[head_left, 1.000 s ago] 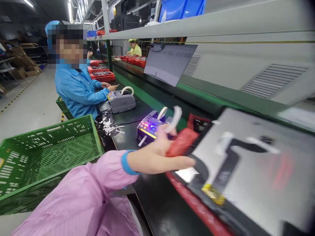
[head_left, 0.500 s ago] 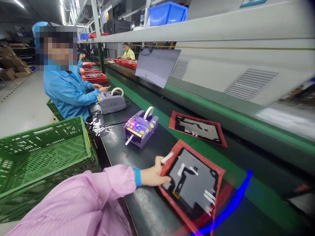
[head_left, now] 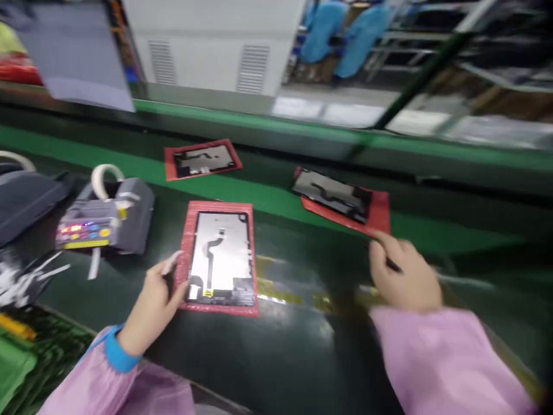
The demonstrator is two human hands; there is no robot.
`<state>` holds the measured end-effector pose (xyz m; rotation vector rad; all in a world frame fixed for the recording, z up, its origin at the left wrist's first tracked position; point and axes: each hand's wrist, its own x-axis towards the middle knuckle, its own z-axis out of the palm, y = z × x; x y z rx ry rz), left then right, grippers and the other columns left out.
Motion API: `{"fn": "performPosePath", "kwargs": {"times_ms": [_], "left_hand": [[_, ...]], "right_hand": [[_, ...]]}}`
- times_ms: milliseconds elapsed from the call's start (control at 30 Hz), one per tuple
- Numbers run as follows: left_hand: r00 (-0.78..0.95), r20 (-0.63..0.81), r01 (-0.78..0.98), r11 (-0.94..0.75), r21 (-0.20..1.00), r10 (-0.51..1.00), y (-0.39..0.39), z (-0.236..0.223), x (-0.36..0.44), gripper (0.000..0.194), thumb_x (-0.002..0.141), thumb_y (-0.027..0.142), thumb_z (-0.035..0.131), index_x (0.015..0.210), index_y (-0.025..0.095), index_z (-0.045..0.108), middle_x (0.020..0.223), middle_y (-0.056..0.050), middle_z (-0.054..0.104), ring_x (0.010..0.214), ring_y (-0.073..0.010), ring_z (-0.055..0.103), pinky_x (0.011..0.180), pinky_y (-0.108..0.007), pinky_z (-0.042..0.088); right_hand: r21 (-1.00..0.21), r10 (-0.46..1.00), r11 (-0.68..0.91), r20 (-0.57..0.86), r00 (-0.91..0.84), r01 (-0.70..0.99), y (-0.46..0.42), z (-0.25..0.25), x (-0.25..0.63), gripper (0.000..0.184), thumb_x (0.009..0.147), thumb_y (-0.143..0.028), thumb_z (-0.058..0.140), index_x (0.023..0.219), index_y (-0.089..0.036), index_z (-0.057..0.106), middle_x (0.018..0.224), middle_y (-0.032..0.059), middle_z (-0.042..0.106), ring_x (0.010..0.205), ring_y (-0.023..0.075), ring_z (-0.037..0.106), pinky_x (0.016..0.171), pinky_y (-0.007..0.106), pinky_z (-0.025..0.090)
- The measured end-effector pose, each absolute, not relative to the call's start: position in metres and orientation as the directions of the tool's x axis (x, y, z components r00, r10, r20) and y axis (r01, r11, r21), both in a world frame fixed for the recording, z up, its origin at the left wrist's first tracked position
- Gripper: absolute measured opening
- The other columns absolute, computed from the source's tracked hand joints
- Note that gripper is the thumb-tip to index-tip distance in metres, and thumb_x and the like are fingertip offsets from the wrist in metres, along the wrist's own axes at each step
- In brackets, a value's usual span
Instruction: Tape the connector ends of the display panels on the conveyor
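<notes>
On the bench lies a red foam sleeve (head_left: 185,230) under a flat display panel (head_left: 228,253) with a black ribbon cable. At its left edge my left hand (head_left: 151,300) grips the sleeve between thumb and fingers, and a short white tape strip (head_left: 173,260) sticks out at the index fingertip. My right hand (head_left: 404,276), slightly blurred, reaches to the right and pinches the near corner of another red sleeve (head_left: 380,210). A display panel (head_left: 330,193) lies askew on that sleeve.
A tape dispenser (head_left: 133,213) with a strip hanging out stands to the left, beside a second dispenser (head_left: 26,196). Loose white strips (head_left: 17,282) lie near a green crate (head_left: 15,363). Another sleeved panel (head_left: 205,160) rests on the green band farther back.
My view has swung right and down. The panel by my left hand now lies flat on the bench. My right hand now shows at the right-hand sleeve.
</notes>
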<state>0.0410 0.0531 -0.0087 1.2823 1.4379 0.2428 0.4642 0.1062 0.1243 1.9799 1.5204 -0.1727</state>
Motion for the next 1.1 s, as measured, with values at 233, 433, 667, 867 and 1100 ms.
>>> {"fn": "performPosePath", "kwargs": {"times_ms": [233, 433, 667, 867, 1100], "left_hand": [[0.508, -0.249, 0.388, 0.039, 0.921, 0.825, 0.059, -0.008, 0.061, 0.015, 0.090, 0.023, 0.059, 0.099, 0.020, 0.047, 0.139, -0.015, 0.046, 0.135, -0.0313, 0.044, 0.107, -0.051, 0.045], [0.537, -0.277, 0.368, 0.075, 0.927, 0.797, 0.052, -0.017, 0.073, 0.016, 0.089, 0.017, 0.058, 0.092, 0.020, 0.043, 0.135, -0.015, 0.047, 0.140, -0.0304, 0.038, 0.106, -0.051, 0.047], [0.488, -0.242, 0.309, 0.093, 0.946, 0.839, 0.059, -0.016, 0.072, 0.020, 0.088, 0.012, 0.057, 0.091, 0.021, 0.038, 0.126, -0.015, 0.053, 0.134, -0.0298, 0.046, 0.103, -0.051, 0.049], [0.479, -0.180, 0.326, 0.017, 0.945, 0.859, 0.061, -0.011, 0.063, 0.036, 0.087, 0.013, 0.061, 0.117, 0.020, 0.043, 0.124, -0.015, 0.054, 0.132, -0.0307, 0.048, 0.106, -0.054, 0.045], [0.533, -0.157, 0.292, -0.006, 0.956, 0.832, 0.049, -0.016, 0.057, 0.038, 0.088, 0.021, 0.063, 0.121, 0.015, 0.045, 0.124, -0.018, 0.056, 0.117, -0.0301, 0.060, 0.097, -0.045, 0.053]], "right_hand": [[0.393, 0.612, 0.107, -0.750, 0.251, 0.913, 0.184, 0.050, 0.521, 0.053, 0.084, -0.017, 0.049, 0.136, -0.018, 0.058, 0.138, 0.0130, 0.052, 0.115, 0.0319, 0.055, 0.091, 0.038, 0.048], [0.394, 0.547, 0.254, -0.812, 0.204, 0.883, 0.194, 0.012, 0.551, 0.041, 0.087, -0.025, 0.055, 0.127, -0.022, 0.064, 0.124, 0.0110, 0.063, 0.109, 0.0303, 0.059, 0.078, 0.037, 0.051], [0.487, 0.680, 0.262, -0.706, 0.199, 0.833, 0.223, 0.043, 0.517, 0.042, 0.095, -0.031, 0.043, 0.125, -0.008, 0.063, 0.104, 0.0194, 0.066, 0.101, 0.0283, 0.061, 0.063, 0.033, 0.039], [0.683, 0.812, 0.144, -0.495, 0.308, 0.716, 0.239, 0.139, 0.485, 0.060, 0.097, -0.046, 0.028, 0.130, -0.007, 0.060, 0.105, 0.0137, 0.066, 0.106, 0.0233, 0.057, 0.063, 0.033, 0.029], [0.850, 0.819, 0.097, -0.364, 0.444, 0.518, 0.145, 0.219, 0.450, 0.028, 0.093, -0.033, 0.056, 0.099, -0.011, 0.071, 0.074, 0.0126, 0.068, 0.076, 0.0212, 0.053, 0.050, 0.030, 0.016]]}}
